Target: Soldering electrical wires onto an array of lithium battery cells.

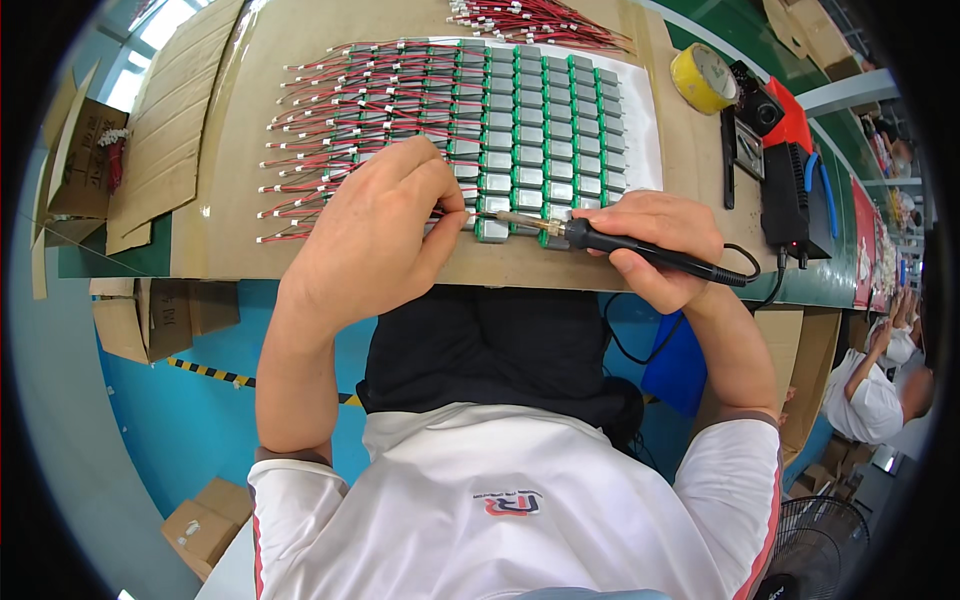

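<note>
My right hand [668,240] grips the black handle of a soldering iron [640,247], its metal tip pointing left toward the nearest row of cells. Close to that tip, the fingers of my left hand [380,225] are pinched on a thin wire, mostly hidden by the fingers. Rows of small silver battery cells [528,135] with green edges lie on a white sheet [642,120]. Red and black wires with white connectors [300,165] run off the cells on the left side. My left hand covers part of the nearest rows there.
More red wires [530,22] are heaped at the far edge. To the right are a yellow tape roll [703,78], a black soldering station [790,205] and a blue-handled tool [822,195]. Cardboard [180,120] stands at left. Another person [868,390] sits far right.
</note>
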Motion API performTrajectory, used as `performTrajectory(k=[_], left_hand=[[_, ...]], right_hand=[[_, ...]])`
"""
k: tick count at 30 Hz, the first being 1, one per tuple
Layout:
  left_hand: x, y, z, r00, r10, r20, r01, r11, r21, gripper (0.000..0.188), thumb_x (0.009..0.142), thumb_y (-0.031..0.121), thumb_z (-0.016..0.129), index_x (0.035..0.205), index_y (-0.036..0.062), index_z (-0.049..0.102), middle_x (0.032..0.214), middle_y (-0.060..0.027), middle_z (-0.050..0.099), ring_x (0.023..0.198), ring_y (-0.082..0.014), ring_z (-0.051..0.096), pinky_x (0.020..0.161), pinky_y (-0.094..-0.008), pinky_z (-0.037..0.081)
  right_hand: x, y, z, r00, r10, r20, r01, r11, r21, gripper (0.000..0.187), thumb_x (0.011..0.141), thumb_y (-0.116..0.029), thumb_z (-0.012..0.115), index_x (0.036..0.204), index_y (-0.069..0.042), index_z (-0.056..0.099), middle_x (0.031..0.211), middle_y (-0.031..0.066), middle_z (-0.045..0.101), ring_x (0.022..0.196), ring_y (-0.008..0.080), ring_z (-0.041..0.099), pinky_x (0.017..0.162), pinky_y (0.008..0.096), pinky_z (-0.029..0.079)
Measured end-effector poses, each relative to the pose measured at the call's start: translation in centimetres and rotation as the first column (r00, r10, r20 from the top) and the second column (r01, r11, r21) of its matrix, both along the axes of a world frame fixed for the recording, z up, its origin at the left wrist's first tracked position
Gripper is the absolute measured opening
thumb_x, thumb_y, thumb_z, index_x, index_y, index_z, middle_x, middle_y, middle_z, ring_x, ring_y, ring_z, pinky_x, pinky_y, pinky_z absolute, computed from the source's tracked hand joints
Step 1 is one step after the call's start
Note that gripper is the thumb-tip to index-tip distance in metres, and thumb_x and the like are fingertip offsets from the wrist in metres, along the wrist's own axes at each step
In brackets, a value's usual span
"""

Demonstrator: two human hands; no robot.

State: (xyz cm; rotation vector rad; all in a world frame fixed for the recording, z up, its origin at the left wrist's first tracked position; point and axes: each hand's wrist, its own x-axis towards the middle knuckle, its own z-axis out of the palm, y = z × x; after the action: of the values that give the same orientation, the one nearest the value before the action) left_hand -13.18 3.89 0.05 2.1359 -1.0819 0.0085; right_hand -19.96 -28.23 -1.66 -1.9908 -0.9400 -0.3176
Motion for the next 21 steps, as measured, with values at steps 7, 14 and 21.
performTrajectory(k=[7,14,21], left_hand=[[-0.03,-0.04,-0.07,1.000,0.008,0.011,-0.008,1.000,-0.003,0.015,0.086,-0.001,0.076,0.092,-0.0006,0.061,0.095,-0.0135,0.059,0.089,-0.0351,0.061,0.077,-0.0444,0.050],[-0.10,-0.06,-0.11,1.000,0.018,0.015,-0.018,1.000,0.007,0.015,0.086,0.000,0.075,0.092,-0.0005,0.062,0.096,-0.0134,0.059,0.090,-0.0352,0.062,0.078,-0.0447,0.051],[-0.15,-0.13,-0.15,0.999,0.029,0.016,-0.029,0.999,0.015,0.015,0.086,0.000,0.075,0.092,-0.0003,0.061,0.096,-0.0133,0.059,0.091,-0.0352,0.062,0.078,-0.0450,0.051]], right_hand=[[-0.01,-0.05,0.04,1.000,-0.003,-0.009,0.003,1.000,-0.012,0.032,0.089,-0.006,0.072,0.118,0.006,0.075,0.106,0.0251,0.081,0.080,0.0297,0.080,0.073,0.0377,0.062],[0.10,0.36,-0.09,1.000,-0.010,0.023,0.010,1.000,0.018,0.032,0.085,-0.003,0.075,0.116,0.006,0.077,0.102,0.0227,0.081,0.078,0.0305,0.078,0.071,0.0376,0.062],[0.07,0.36,-0.06,0.999,-0.020,0.027,0.019,0.999,0.040,0.033,0.081,-0.001,0.078,0.114,0.006,0.078,0.099,0.0199,0.081,0.076,0.0316,0.076,0.069,0.0375,0.061]])
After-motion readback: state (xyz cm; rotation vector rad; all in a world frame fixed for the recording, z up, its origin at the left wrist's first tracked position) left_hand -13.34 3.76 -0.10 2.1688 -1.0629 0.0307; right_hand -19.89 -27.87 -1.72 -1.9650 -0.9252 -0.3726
